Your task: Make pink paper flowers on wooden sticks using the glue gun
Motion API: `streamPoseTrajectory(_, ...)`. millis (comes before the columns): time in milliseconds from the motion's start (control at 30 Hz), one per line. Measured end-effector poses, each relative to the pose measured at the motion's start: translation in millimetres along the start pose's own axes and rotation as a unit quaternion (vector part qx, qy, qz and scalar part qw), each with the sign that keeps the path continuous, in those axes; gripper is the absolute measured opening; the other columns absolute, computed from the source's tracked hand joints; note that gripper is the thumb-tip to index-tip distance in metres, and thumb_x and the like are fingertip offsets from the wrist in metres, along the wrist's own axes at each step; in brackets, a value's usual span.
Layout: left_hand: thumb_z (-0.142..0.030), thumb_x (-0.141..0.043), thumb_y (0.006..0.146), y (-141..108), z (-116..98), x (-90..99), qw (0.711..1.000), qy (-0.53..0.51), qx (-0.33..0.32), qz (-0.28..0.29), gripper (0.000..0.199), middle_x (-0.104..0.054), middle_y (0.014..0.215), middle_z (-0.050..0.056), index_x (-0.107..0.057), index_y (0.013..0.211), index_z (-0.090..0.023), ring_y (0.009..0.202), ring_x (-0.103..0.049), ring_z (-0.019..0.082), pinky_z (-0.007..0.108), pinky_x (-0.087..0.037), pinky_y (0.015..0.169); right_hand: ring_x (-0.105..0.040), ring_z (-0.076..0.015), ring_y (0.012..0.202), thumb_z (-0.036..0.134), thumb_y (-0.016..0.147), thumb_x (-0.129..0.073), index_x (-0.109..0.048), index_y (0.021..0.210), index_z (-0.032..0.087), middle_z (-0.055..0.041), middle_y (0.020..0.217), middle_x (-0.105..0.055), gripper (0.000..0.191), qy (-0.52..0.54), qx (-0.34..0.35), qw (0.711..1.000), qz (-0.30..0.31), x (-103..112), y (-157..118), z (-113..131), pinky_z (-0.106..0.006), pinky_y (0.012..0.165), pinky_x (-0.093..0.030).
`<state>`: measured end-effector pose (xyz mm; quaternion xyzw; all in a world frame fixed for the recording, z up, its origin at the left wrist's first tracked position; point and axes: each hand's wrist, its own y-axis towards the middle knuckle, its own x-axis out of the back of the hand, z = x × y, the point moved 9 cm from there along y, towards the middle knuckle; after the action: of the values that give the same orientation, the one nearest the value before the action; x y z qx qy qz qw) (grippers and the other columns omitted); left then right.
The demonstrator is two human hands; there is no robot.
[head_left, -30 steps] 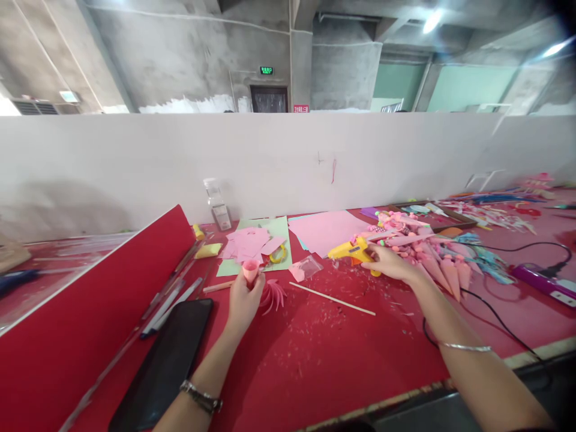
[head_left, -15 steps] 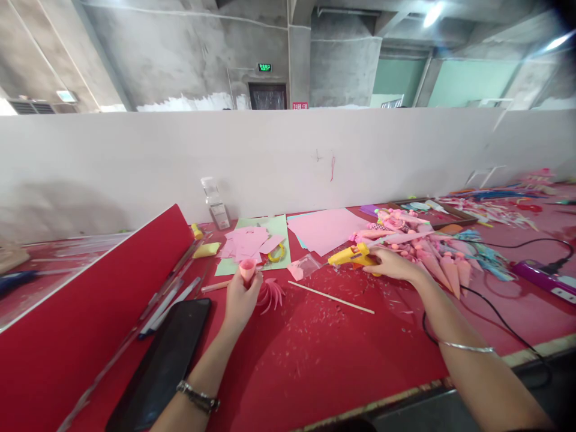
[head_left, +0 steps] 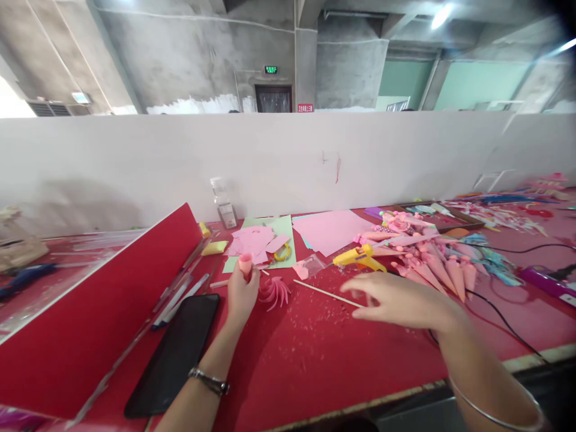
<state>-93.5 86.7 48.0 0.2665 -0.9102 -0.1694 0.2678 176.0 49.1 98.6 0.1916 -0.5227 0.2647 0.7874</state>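
My left hand (head_left: 243, 294) is closed around a small pink paper cone (head_left: 245, 263), its wide mouth facing up. Right beside that hand, a curled pink paper piece with pointed strips (head_left: 275, 291) lies on the red table. My right hand (head_left: 391, 300) hovers over the table with fingers apart, holding nothing. Just beyond it rests a yellow hot glue gun (head_left: 360, 257). A thin pale stick (head_left: 326, 293) lies near the right fingertips, with a small clear bag (head_left: 310, 266) behind it.
A pile of pink paper cones (head_left: 436, 258) lies at the right. Pink squares (head_left: 254, 240) and pink sheets (head_left: 330, 230) sit at the back. A black phone (head_left: 175, 354) and a slanted red board (head_left: 108, 324) stand left. A black cable (head_left: 504, 321) crosses the right side.
My right hand has let go of the glue gun, which now lies on the table, and has moved nearer to me. My left hand still holds the cone. The view has shifted slightly.
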Motion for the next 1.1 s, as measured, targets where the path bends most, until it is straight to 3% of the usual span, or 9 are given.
streamPoseTrajectory(100, -0.031, -0.045, 0.072, -1, -7, 6.6, 0.999, 0.042, -0.025, -0.022, 0.017, -0.047, 0.058, -0.003, -0.049, 0.077, -0.015, 0.051, -0.044, 0.013, 0.022, -0.032, 0.05, -0.055, -0.0177, 0.084, 0.03, 0.072, -0.056, -0.046, 0.118, 0.03, -0.0034, 0.111, -0.054, 0.046, 0.015, 0.109, 0.993, -0.038, -8, 34, 48, -0.028, 0.073, -0.042)
streamPoseTrajectory(167, -0.031, -0.044, 0.073, -2, -11, 10.3, 0.997, 0.061, -0.038, -0.035, 0.017, -0.046, 0.057, -0.003, -0.049, 0.078, -0.015, 0.051, -0.044, 0.013, 0.023, -0.031, 0.049, -0.053, -0.0204, 0.091, 0.033, 0.072, -0.057, -0.041, 0.121, 0.032, -0.0058, 0.115, -0.05, 0.051, -0.006, 0.146, 0.988, -0.05, -27, 59, 65, -0.031, 0.075, -0.042)
streamPoseTrajectory(300, -0.03, -0.044, 0.072, -3, -12, 12.8, 0.995, 0.072, -0.04, -0.047, 0.015, -0.044, 0.052, -0.004, -0.048, 0.075, -0.016, 0.046, -0.041, 0.012, 0.022, -0.029, 0.046, -0.054, -0.0251, 0.087, 0.05, 0.072, -0.051, -0.042, 0.12, 0.027, -0.0104, 0.103, -0.052, 0.054, -0.05, 0.112, 0.99, -0.072, -67, 96, 71, -0.036, 0.068, -0.044)
streamPoseTrajectory(433, -0.029, -0.044, 0.072, -5, -15, 11.1, 0.996, 0.066, -0.043, -0.046, 0.012, -0.044, 0.05, -0.004, -0.045, 0.071, -0.017, 0.043, -0.04, 0.011, 0.022, -0.028, 0.044, -0.056, -0.0231, 0.081, 0.043, 0.074, -0.052, -0.047, 0.114, 0.025, -0.0088, 0.097, -0.053, 0.045, -0.069, 0.09, 0.991, -0.067, -85, 108, 73, -0.034, 0.065, -0.043)
streamPoseTrajectory(600, -0.028, -0.045, 0.072, -9, -23, 6.1, 0.995, 0.072, -0.057, -0.025, 0.01, -0.041, 0.047, -0.006, -0.045, 0.073, -0.018, 0.041, -0.039, 0.011, 0.021, -0.027, 0.043, -0.056, -0.0177, 0.076, 0.025, 0.075, -0.052, -0.057, 0.096, 0.022, -0.0054, 0.091, -0.054, 0.022, -0.079, 0.089, 0.991, -0.065, -82, 106, 67, -0.025, 0.06, -0.041)
streamPoseTrajectory(767, -0.027, -0.043, 0.072, -11, -28, 1.7, 0.994, 0.087, -0.071, -0.006, 0.009, -0.036, 0.045, -0.007, -0.044, 0.073, -0.018, 0.04, -0.036, 0.01, 0.021, -0.025, 0.043, -0.054, -0.0168, 0.083, 0.029, 0.077, -0.051, -0.059, 0.092, 0.02, -0.0048, 0.09, -0.057, 0.018, 0.009, 0.116, 0.989, -0.095, -64, 88, 57, -0.025, 0.066, -0.04)
streamPoseTrajectory(933, -0.028, -0.042, 0.074, -15, -27, -14.5, 0.992, 0.086, -0.073, 0.057, 0.01, -0.037, 0.048, -0.007, -0.039, 0.072, -0.019, 0.042, -0.04, 0.011, 0.021, -0.027, 0.044, -0.054, -0.0175, 0.084, 0.034, 0.076, -0.052, -0.06, 0.089, 0.019, -0.0053, 0.091, -0.059, 0.021, 0.109, 0.095, 0.983, -0.111, -47, 72, 33, -0.027, 0.071, -0.04)
streamPoseTrajectory(1100, -0.03, -0.043, 0.074, -28, -35, -35.1, 0.985, 0.072, -0.085, 0.135, 0.014, -0.044, 0.054, -0.005, -0.036, 0.077, -0.019, 0.048, -0.046, 0.012, 0.022, -0.032, 0.047, -0.054, -0.0144, 0.074, 0.026, 0.076, -0.052, -0.059, 0.084, 0.017, -0.0023, 0.08, -0.06, 0.015, 0.183, 0.09, 0.971, -0.122, -53, 69, 22, -0.024, 0.066, -0.04)
